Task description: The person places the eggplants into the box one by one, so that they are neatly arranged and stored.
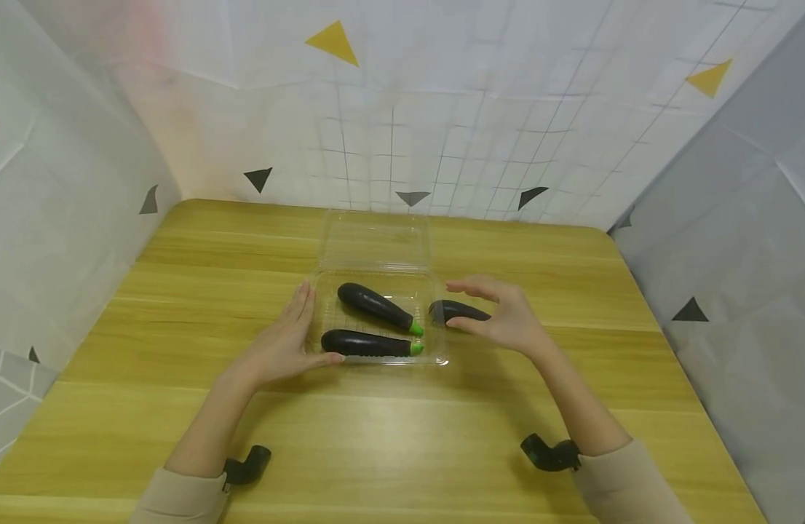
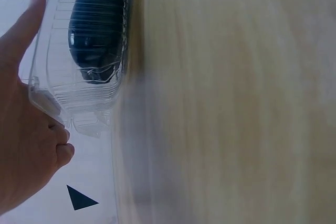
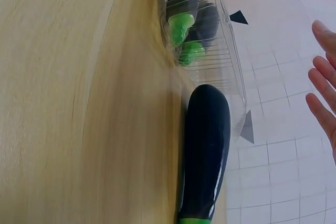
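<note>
Glossy black, green-capped eggplant (image 3: pixel 206 145) lies ungripped beneath the parted fingers of the right hand (image 1: pixel 504 318), on wood-grain desk (image 1: pixel 376 429) beside a clear plastic hinged container (image 1: pixel 402 287) flanked by the straight-fingered left hand (image 1: pixel 281 346); an off-centre pinch could roll the eggplant away.

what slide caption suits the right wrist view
Right hand near a glossy black, green-ended eggplant beside a clear plastic container holding two more.
</note>
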`<state>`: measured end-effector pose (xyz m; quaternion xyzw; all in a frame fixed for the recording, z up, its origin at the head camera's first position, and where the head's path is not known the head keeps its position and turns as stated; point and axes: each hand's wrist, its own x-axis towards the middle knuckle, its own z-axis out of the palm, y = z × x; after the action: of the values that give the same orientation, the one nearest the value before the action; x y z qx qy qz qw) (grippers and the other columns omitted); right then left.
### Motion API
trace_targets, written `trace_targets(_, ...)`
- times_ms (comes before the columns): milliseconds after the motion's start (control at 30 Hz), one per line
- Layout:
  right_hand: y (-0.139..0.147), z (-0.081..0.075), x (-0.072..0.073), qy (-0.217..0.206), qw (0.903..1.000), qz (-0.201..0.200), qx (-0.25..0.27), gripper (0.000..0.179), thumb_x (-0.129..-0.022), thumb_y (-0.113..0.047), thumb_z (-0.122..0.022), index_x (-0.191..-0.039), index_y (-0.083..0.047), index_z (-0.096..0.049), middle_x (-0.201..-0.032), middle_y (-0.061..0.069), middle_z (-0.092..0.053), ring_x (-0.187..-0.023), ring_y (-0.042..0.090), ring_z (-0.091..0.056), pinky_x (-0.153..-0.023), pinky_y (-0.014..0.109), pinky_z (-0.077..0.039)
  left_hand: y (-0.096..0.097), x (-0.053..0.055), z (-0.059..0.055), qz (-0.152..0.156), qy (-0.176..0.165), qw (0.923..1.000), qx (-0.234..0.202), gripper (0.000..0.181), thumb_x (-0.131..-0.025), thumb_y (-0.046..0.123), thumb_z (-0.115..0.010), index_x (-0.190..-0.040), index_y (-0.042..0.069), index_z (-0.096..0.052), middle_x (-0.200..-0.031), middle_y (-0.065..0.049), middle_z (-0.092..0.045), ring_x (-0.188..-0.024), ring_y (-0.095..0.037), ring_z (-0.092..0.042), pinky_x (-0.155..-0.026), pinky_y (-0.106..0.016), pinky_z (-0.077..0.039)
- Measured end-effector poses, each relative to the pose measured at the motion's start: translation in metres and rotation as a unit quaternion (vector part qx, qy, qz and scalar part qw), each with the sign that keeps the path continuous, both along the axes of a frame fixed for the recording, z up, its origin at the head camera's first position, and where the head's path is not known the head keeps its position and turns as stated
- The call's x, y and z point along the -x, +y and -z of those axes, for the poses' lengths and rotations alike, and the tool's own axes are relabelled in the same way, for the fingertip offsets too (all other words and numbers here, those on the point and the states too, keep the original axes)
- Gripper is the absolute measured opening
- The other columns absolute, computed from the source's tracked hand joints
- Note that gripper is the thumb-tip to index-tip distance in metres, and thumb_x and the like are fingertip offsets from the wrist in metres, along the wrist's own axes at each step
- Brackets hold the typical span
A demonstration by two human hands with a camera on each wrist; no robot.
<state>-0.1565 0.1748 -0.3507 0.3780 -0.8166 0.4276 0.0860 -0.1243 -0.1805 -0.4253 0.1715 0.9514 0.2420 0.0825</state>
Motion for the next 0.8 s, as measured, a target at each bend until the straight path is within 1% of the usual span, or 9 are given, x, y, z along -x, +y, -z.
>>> trace_targets(133, 0.0024, 0.0001, 0.0000, 0.000, 1.0000, 0.004, -0.002, 0.045, -0.067, 0.007, -0.083, -0.109, 0.007, -0.067, -0.109, 0.021, -0.068, -0.102, 0.032, -0.063, -0.091, 0.020, -0.048, 0.0002, 0.0000, 0.0004, 0.001, 0.000, 1.0000, -0.001, 0.124, -0.077, 0.069, -0.064, -0.151, 0.000, 0.009, -0.158, -0.017, 0.015, -0.145, -0.031, 0.006, -0.115, -0.050, -0.013)
trace_targets(367, 0.0043, 0.0029, -0.0004, -0.001, 1.0000, 0.001, 0.006, 0.046, -0.067, 0.007, -0.083, -0.110, 0.007, -0.066, -0.109, 0.020, -0.067, -0.103, 0.031, -0.063, -0.091, 0.027, -0.051, 0.0000, -0.0007, 0.0008, 0.001, -0.001, 1.0000, -0.003, 0.124, -0.077, 0.070, -0.063, -0.151, 0.000, 0.008, -0.158, -0.017, 0.015, -0.145, -0.031, 0.007, -0.115, -0.050, -0.012)
trace_targets(500, 0.0060, 0.0049, -0.0012, -0.005, 0.9999, 0.006, 0.007, 0.046, -0.067, 0.007, -0.083, -0.110, 0.006, -0.066, -0.109, 0.019, -0.067, -0.102, 0.028, -0.064, -0.091, 0.024, -0.050, -0.0004, -0.0017, 0.0020, 0.000, -0.005, 1.0000, 0.000, 0.124, -0.077, 0.070, -0.063, -0.151, 0.000, 0.008, -0.158, -0.017, 0.016, -0.145, -0.031, 0.007, -0.115, -0.050, -0.012)
trace_targets(667, 0.0085, 0.0038, -0.0015, 0.008, 0.9998, 0.020, 0.004, 0.047, -0.066, 0.007, -0.083, -0.110, 0.005, -0.067, -0.108, 0.017, -0.068, -0.100, 0.023, -0.065, -0.090, 0.022, -0.050, -0.0004, -0.0014, 0.0024, 0.001, -0.005, 1.0000, 0.001, 0.125, -0.077, 0.073, -0.061, -0.151, 0.000, 0.009, -0.158, -0.016, 0.016, -0.145, -0.031, 0.007, -0.115, -0.051, -0.012)
trace_targets(800, 0.0091, 0.0008, -0.0007, 0.020, 0.9994, 0.027, -0.006, 0.047, -0.066, 0.006, -0.084, -0.109, 0.006, -0.067, -0.107, 0.018, -0.069, -0.100, 0.029, -0.064, -0.090, 0.021, -0.049, 0.0002, -0.0003, 0.0015, 0.001, -0.002, 1.0000, -0.001, 0.125, -0.077, 0.073, -0.060, -0.151, 0.000, 0.009, -0.158, -0.017, 0.016, -0.145, -0.031, 0.007, -0.115, -0.051, -0.012)
